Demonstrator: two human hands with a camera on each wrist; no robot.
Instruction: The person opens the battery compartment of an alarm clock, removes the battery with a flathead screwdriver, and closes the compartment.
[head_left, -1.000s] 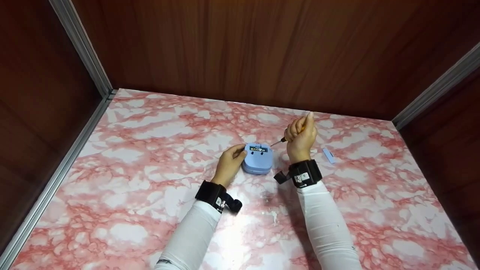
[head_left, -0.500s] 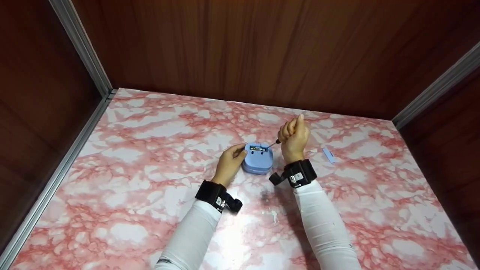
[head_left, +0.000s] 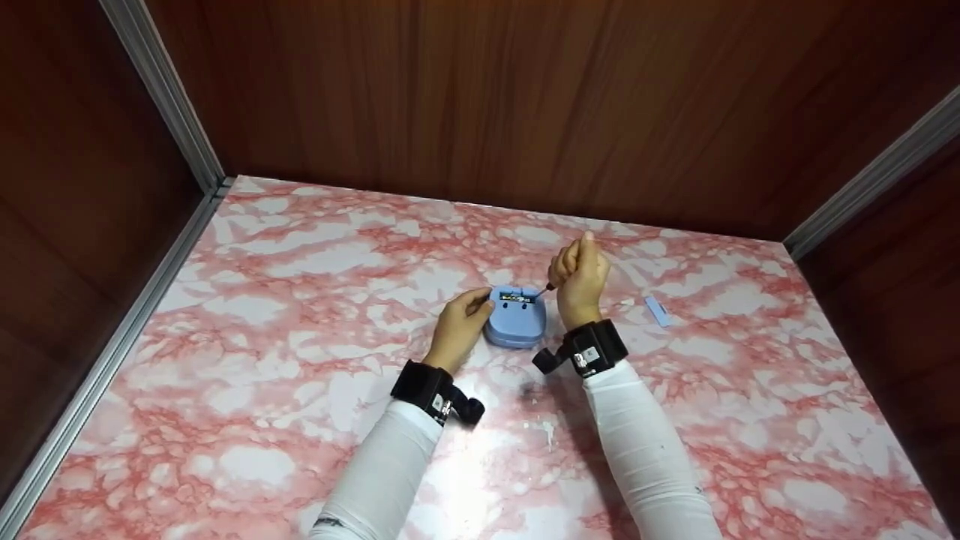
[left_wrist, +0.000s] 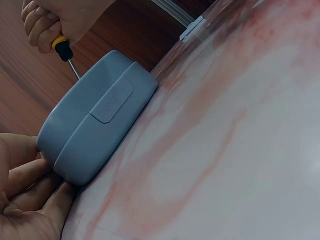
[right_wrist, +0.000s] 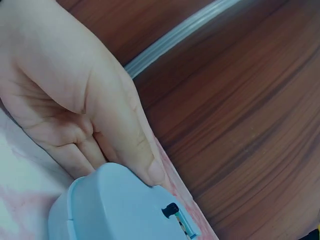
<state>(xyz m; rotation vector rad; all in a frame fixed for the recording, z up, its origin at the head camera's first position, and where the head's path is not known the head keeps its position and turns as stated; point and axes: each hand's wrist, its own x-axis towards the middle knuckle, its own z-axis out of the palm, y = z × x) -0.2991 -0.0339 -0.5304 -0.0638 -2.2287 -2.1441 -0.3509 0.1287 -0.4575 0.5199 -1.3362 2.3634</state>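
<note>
A light-blue rounded plastic box (head_left: 517, 322) sits on the table, with two dark holes and an open battery slot along its far edge. My left hand (head_left: 459, 324) holds its left side between thumb and fingers; in the right wrist view that thumb rests at the box's edge. My right hand (head_left: 581, 279) grips a screwdriver (left_wrist: 62, 48) with a yellow and black handle. Its metal shaft slants down to the right end of the slot. The left wrist view shows a raised label on the box's near side, while the box hides the screwdriver tip there.
A small flat light-blue strip (head_left: 657, 311) lies on the table right of my right hand. The red and white marbled table (head_left: 300, 360) is bordered by dark wooden walls (head_left: 450, 97) with grey metal strips at the corners.
My right hand has moved left with the screwdriver, bringing its tip from beside the box's far right corner to the slot's right end. My left hand and the box have stayed put.
</note>
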